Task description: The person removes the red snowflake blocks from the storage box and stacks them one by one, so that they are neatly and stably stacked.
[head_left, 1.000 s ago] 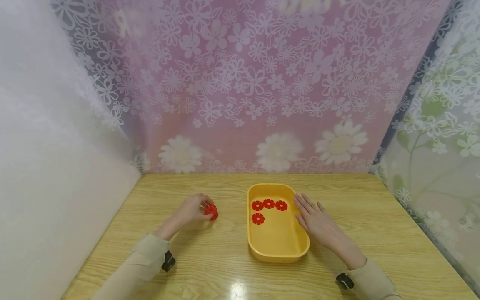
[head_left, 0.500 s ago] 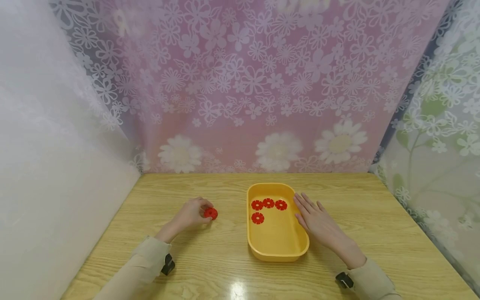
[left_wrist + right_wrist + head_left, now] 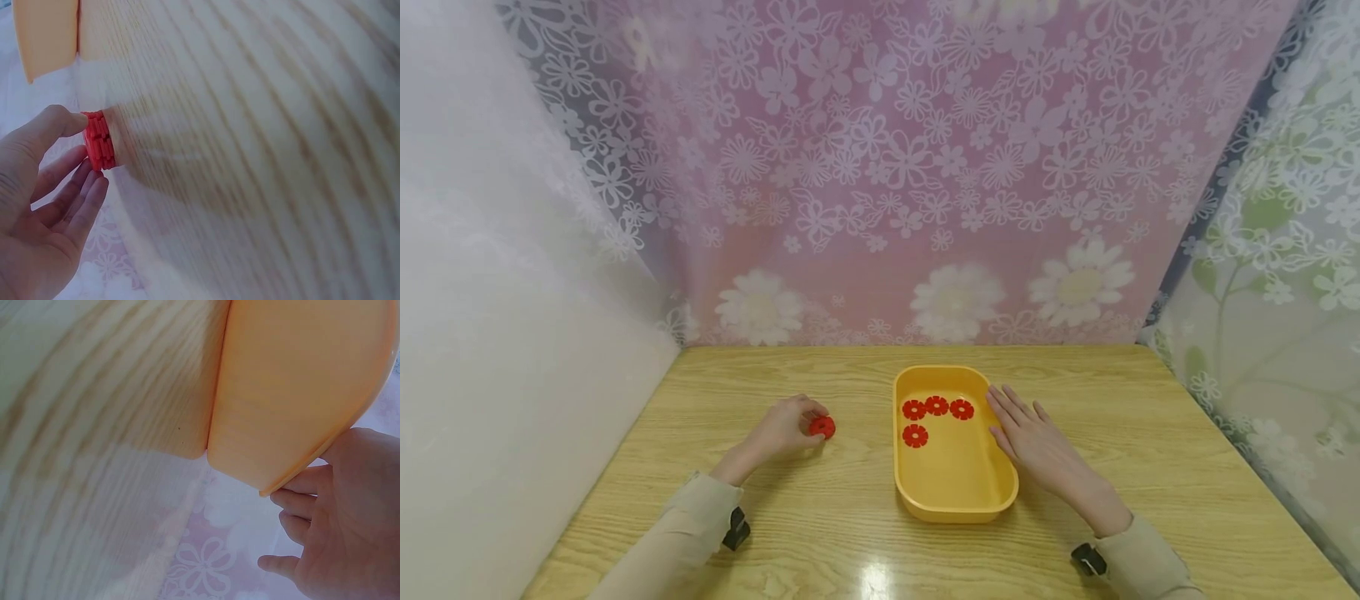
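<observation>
On the left of the table, my left hand (image 3: 782,429) pinches a small stack of red snowflake discs (image 3: 822,427) between thumb and fingers. The left wrist view shows the stacked discs (image 3: 100,140) edge-on, right against the wood. A yellow plastic tub (image 3: 955,508) stands right of centre. Inside it lie several single red snowflake discs, three along the back, among them one disc (image 3: 962,409), and another disc (image 3: 915,436) in front at the left. My right hand (image 3: 1037,442) rests with straight fingers on the tub's right rim; its fingers also touch the rim in the right wrist view.
The wooden table (image 3: 820,533) runs back to a pink flowered curtain (image 3: 880,208). A white wall (image 3: 512,292) borders it at the left, and a green-and-white flowered cloth (image 3: 1277,333) hangs at the right.
The red stack in my left hand has gone from tilted to lying flat on the table, and the hand has shifted down slightly. My right hand and the tub have stayed put.
</observation>
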Available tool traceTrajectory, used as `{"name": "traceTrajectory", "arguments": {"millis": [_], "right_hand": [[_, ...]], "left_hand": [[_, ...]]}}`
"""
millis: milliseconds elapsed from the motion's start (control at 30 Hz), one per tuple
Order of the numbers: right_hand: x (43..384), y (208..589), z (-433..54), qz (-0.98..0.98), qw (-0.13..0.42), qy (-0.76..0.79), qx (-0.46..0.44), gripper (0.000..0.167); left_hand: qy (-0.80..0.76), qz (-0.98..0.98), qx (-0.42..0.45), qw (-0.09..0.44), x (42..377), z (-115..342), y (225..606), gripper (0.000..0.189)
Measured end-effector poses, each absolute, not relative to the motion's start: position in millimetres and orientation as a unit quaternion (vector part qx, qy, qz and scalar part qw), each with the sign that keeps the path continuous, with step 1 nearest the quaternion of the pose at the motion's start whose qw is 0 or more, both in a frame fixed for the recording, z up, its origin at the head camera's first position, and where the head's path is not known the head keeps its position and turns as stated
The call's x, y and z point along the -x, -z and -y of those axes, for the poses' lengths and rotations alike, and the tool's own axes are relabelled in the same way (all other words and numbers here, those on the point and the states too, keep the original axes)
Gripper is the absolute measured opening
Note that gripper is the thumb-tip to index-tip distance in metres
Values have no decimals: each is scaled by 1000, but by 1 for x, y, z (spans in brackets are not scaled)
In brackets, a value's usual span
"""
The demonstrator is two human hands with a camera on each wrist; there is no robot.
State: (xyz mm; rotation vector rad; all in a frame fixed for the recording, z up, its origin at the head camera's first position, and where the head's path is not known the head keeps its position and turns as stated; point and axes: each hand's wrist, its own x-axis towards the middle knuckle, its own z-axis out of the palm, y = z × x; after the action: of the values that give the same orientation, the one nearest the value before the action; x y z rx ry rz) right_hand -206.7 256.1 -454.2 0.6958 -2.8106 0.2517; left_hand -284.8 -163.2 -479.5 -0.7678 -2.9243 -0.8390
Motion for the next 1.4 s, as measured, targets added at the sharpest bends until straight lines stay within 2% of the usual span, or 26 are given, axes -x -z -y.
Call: {"name": "traceTrajectory", "arguments": {"millis": [167, 400, 600, 1133, 1400], "right_hand": [[208, 455, -257, 961, 117, -80, -238, 57], [208, 455, -257, 961, 119, -77, -237, 57], [209, 455, -257, 962, 115, -78, -236, 58], [207, 455, -255, 957, 132, -96, -241, 57], [205, 452, -254, 964, 113, -77, -229, 57]], "left_hand": [[281, 929, 239, -4, 286, 165, 477, 33], [348, 905, 240, 34, 291, 162, 465, 28], [373, 894, 245, 42, 295, 151, 453, 31], [394, 862, 319, 23, 302, 87, 425, 42], [364, 854, 373, 5, 308, 50, 418, 43]]}}
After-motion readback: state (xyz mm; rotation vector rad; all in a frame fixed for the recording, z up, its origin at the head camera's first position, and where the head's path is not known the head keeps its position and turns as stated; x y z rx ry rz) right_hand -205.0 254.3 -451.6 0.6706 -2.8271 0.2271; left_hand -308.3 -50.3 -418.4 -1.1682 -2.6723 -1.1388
